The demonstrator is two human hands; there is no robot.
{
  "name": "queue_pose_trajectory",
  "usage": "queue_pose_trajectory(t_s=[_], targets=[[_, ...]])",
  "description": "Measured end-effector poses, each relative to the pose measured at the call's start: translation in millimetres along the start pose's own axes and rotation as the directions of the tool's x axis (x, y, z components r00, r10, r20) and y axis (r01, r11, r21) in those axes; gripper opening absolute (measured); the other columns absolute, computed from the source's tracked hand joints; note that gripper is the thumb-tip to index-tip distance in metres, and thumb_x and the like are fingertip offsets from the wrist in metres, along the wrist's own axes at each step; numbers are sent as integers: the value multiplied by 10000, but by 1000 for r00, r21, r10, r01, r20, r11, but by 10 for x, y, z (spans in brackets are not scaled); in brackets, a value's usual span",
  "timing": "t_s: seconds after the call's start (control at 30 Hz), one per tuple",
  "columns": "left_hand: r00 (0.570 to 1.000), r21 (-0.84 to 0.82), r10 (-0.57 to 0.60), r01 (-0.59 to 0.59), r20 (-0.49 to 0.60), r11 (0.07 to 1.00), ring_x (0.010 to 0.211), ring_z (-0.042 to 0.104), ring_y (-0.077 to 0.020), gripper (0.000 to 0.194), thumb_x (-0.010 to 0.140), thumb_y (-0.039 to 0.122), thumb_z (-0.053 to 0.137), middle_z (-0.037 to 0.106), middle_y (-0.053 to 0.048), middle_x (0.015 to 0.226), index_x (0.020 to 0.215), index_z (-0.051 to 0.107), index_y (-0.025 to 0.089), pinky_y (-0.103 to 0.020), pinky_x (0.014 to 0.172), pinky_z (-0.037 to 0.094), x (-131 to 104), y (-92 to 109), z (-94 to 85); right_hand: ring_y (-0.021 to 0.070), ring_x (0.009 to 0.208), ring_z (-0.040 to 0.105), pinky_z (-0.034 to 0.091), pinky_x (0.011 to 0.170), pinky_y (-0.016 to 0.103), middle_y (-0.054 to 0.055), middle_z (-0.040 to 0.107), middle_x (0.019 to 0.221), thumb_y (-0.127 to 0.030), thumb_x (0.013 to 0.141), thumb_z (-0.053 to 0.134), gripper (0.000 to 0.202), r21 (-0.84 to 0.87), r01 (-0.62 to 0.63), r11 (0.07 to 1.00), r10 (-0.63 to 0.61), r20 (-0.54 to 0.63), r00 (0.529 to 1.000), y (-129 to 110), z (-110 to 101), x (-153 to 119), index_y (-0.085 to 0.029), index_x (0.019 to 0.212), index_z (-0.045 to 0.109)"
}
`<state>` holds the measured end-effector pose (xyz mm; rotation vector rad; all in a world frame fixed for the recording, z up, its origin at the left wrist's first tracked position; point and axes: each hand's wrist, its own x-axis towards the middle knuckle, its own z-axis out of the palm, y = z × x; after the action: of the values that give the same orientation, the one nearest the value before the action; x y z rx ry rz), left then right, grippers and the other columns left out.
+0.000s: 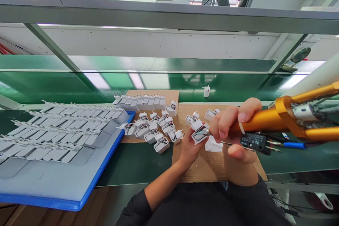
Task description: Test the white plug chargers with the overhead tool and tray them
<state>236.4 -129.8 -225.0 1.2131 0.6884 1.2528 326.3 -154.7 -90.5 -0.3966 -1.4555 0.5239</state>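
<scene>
My left hand (186,150) pinches a small white plug adapter (197,137) with an open face over the cardboard. My right hand (224,124) is wrapped round an orange metal hand tool (265,118), with a black microswitch (255,142) strapped to its underside. The tool's narrow tip points left into the adapter's open face; whether it touches is too small to tell. Just behind my left hand lie a few loose white adapters (211,114). A white piece (213,144) rests on the cardboard mat (206,169) between my hands.
Several open white adapters (150,127) lie scattered left of my hands. Behind them stands a row of adapters (143,102). A blue-edged tray (87,180) at left carries rows of adapters. One lone adapter (206,91) sits farther back. A metal rail (169,16) crosses above the bench.
</scene>
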Motion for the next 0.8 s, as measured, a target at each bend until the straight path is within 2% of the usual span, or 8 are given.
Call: queue_pose_trajectory(t_s=[0.13, 0.27, 0.4, 0.53, 0.63, 0.7, 0.73, 0.8], targets=[[1000, 83, 2, -3, 10, 997, 867, 633, -186, 317, 678, 292, 760, 688, -37, 923, 950, 635, 188, -290, 805, 503, 13, 31, -52, 95, 371, 430, 380, 328, 252, -79, 490, 602, -432, 696, 732, 420, 8, -37, 999, 37, 35, 999, -3, -45, -26, -318, 900, 383], [999, 168, -41, 34, 33, 985, 817, 627, -174, 299, 705, 328, 747, 680, -30, 875, 935, 627, 180, -274, 780, 490, -48, 40, -275, 92, 354, 394, 343, 316, 248, -83, 471, 574, -584, 651, 733, 483, 56, 4, 998, -3, -17, 1000, 28, -90, -42, -315, 899, 418], [995, 359, -98, 97, -16, 928, 880, 637, -202, 321, 695, 361, 749, 694, -52, 938, 942, 646, 185, -304, 839, 481, -294, 130, -734, 87, 340, 349, 297, 286, 249, -74, 449, 552, -715, 647, 660, 526, 78, 32, 996, -31, -13, 999, 10, -120, -69, -293, 901, 476], [980, 547, -67, 162, -190, 821, 866, 638, -211, 328, 680, 395, 745, 677, -48, 949, 919, 642, 195, -299, 789, 489, -618, 189, -1302, 85, 368, 330, 269, 278, 276, -52, 392, 602, -707, 637, 677, 542, 71, 12, 997, 0, -167, 986, -53, -133, -112, -249, 882, 521], [907, 522, -35, 272, -419, 808, 925, 644, -246, 420, 677, 445, 731, 686, -74, 1009, 996, 617, 196, -322, 790, 503, -707, 175, -1678, 77, 368, 314, 264, 249, 285, -37, 365, 629, -622, 623, 739, 506, 64, 40, 997, -29, -164, 986, -34, -235, -99, -228, 878, 549], [828, 490, -14, 346, -561, 800, 987, 637, -277, 513, 668, 485, 718, 678, -103, 1079, 1066, 598, 183, -364, 840, 505, -651, 163, -1883, 72, 350, 318, 272, 225, 273, -34, 381, 608, -576, 636, 748, 464, 89, 73, 993, -68, -59, 996, 23, -343, -61, -225, 867, 552], [797, 501, 4, 376, -604, 780, 1024, 627, -292, 544, 667, 495, 710, 667, -117, 1121, 1092, 594, 177, -387, 878, 495, -598, 158, -1970, 70, 339, 324, 280, 217, 263, -36, 388, 591, -561, 646, 747, 446, 107, 93, 990, -93, -3, 996, 57, -395, -38, -224, 864, 552], [769, 569, 57, 419, -637, 707, 1092, 597, -316, 557, 667, 495, 700, 642, -133, 1185, 1108, 599, 171, -426, 954, 457, -476, 150, -2114, 73, 332, 330, 291, 211, 251, -39, 399, 570, -565, 663, 735, 436, 110, 104, 989, -108, 35, 994, 120, -473, 3, -228, 869, 551]])
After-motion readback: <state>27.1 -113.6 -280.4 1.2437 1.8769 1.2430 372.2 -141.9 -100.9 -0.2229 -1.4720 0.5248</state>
